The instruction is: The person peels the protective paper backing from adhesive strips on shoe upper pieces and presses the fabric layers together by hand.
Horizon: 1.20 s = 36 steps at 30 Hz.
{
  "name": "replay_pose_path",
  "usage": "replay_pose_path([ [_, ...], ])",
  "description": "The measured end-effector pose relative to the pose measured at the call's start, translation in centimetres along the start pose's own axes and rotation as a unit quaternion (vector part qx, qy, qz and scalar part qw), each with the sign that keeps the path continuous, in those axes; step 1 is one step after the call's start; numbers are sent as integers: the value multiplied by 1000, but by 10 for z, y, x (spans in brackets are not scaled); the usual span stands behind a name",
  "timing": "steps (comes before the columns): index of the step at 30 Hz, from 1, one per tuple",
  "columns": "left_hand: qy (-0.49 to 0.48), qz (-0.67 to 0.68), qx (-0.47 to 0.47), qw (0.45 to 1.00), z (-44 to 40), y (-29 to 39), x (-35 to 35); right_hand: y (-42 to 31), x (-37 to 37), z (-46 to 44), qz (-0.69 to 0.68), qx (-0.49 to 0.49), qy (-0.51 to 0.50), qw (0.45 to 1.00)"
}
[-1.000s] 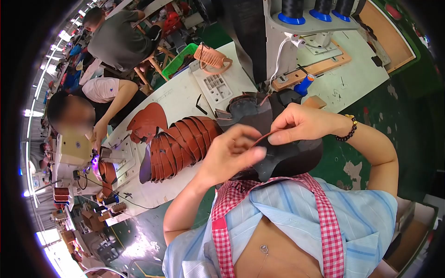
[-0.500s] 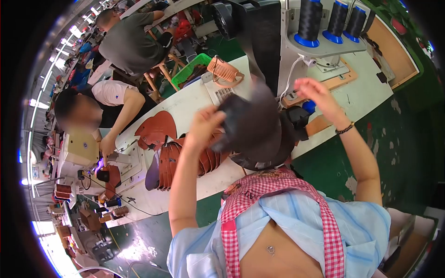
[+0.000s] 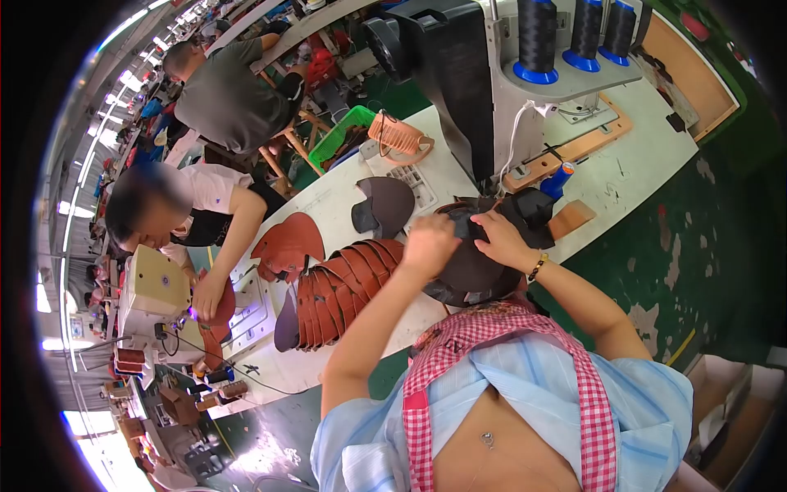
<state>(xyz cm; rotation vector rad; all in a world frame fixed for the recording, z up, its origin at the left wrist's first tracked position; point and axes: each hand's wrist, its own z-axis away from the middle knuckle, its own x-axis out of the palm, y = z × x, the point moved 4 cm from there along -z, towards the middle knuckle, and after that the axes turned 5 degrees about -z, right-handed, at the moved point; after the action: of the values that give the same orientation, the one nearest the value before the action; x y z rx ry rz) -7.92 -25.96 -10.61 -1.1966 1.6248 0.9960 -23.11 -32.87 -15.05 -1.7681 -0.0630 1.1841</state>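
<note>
In front of my chest, both hands are at a pile of dark, curved leather-like pieces [image 3: 471, 266]. My left hand [image 3: 432, 246] is closed at the pile's left side, its fingers bent over a dark edge. My right hand [image 3: 506, 242] grips the same dark material from the right, its thumb below its fingers; its fingertips lie close to my left hand. Another dark cut piece [image 3: 389, 205] lies flat on the white table, left of my hands. Nearer me, a row of overlapping reddish-brown pieces [image 3: 348, 291] reaches toward my left forearm.
A sewing machine stand with black thread cones [image 3: 537, 41] rises behind the pile. A blue spool [image 3: 557, 180] and an orange fan [image 3: 399, 135] are on the table [image 3: 648, 156]. At the left, a co-worker [image 3: 221, 193] handles a brown piece at another machine [image 3: 156, 281].
My left hand has moved right and my right hand has come down to the pile. The dark piece that was in the air by my left hand is gone from there; one now lies on the table.
</note>
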Motion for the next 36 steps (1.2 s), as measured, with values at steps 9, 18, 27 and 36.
replay_pose_path([
  [9,-139,-116,6,984,-6,28,43,8,-1,-8,-9,-25,44,999],
  [18,91,123,-130,980,1,36,-16,9,-9,-7,-366,71,-108,922],
  [27,92,428,-277,856,21,13,-41,-53,-52,2,-200,-38,-152,967],
  [36,14,487,-258,835,18,18,-66,-89,-81,16,-42,-135,-145,979],
])
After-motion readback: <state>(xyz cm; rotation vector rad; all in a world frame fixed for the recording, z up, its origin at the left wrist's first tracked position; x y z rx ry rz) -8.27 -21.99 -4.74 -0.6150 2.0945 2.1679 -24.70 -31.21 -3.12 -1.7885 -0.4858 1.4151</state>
